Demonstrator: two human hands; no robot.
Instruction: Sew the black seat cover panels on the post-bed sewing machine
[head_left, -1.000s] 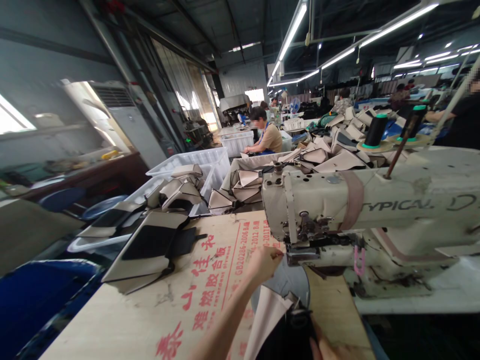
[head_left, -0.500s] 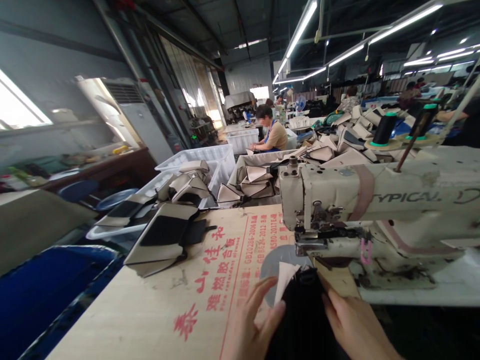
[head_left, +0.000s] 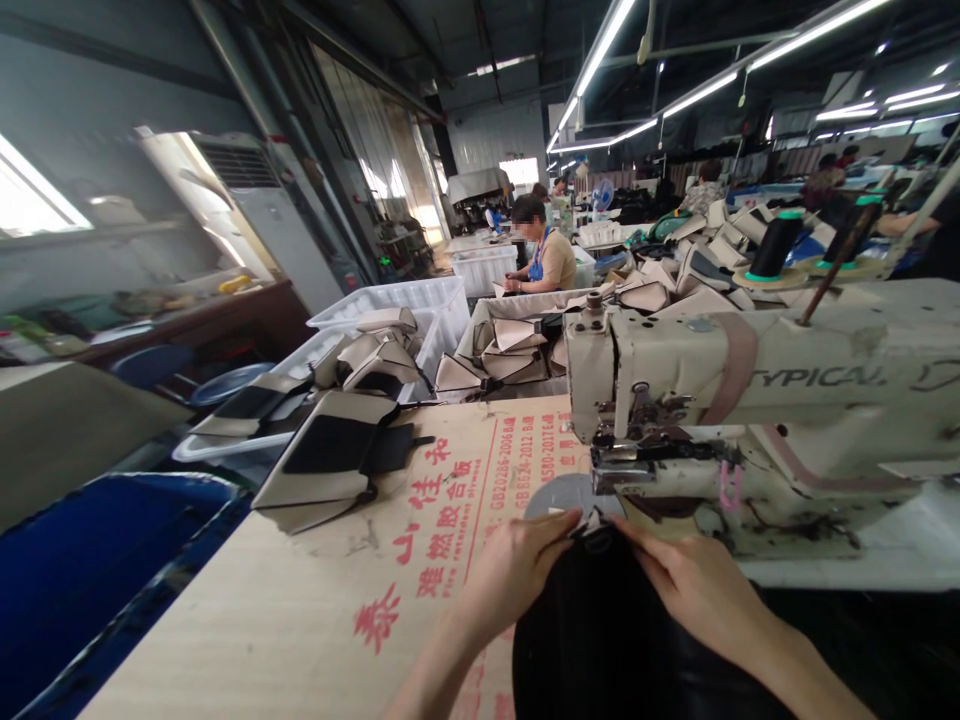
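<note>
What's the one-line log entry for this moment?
left hand: pinching black fabric | right hand: pinching black fabric | fabric edge: near sewing machine head | cut pieces: stacked left

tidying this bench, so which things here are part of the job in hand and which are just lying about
In hand:
- left hand and right hand, both pinching the black piece
- sewing machine, right behind it

Lying about:
- stacked beige-and-black panels
- white bins
- thread cones
</note>
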